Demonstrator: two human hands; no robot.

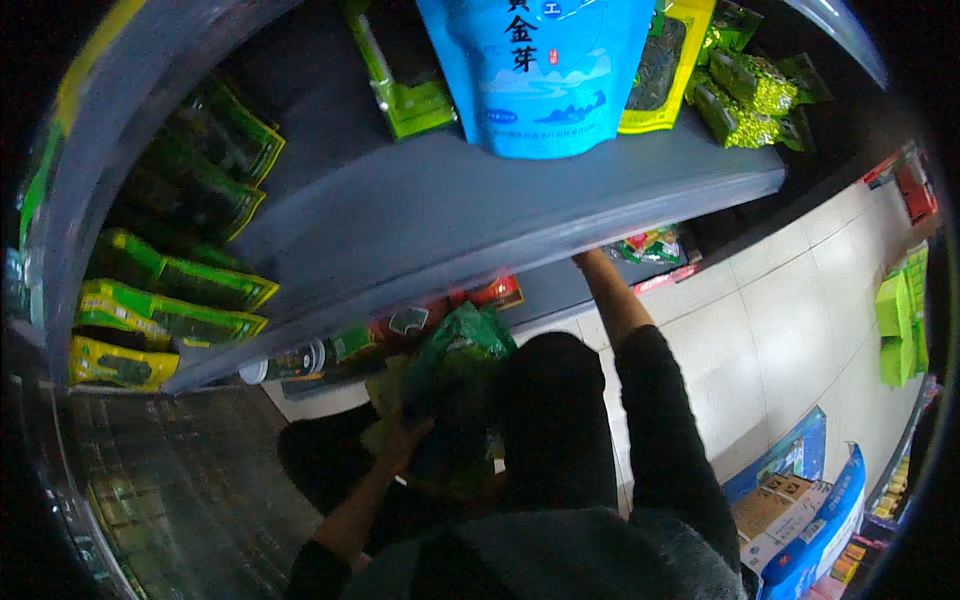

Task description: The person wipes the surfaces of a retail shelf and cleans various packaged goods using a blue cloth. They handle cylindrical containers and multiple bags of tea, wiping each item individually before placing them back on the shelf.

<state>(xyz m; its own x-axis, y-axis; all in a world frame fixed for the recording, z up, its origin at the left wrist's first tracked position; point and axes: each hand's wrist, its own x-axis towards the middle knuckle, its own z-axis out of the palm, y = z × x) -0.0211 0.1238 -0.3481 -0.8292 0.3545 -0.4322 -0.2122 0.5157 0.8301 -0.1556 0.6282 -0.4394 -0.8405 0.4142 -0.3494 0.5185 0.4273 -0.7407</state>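
Note:
My left hand (409,442) is low in front of my body, against a bundle of green plastic packages (465,337) that it grips at the side; shadow hides some of the fingers. My right hand (588,259) reaches beneath the front edge of the grey upper shelf (465,195). That edge covers its fingers, so what they touch is hidden. Nearest to it on the lower shelf (551,289) lie shiny red and green packets (652,246) to the right and a red packet (499,292) to the left.
A blue pouch (555,82), a yellow-edged pouch (664,67) and green-gold packs (750,97) stand above. Green-edged bags (187,285) line the left side. A white-lidded jar (289,361) lies below. On the tiled floor (780,300) are green boxes (900,322) and a blue open carton (817,532).

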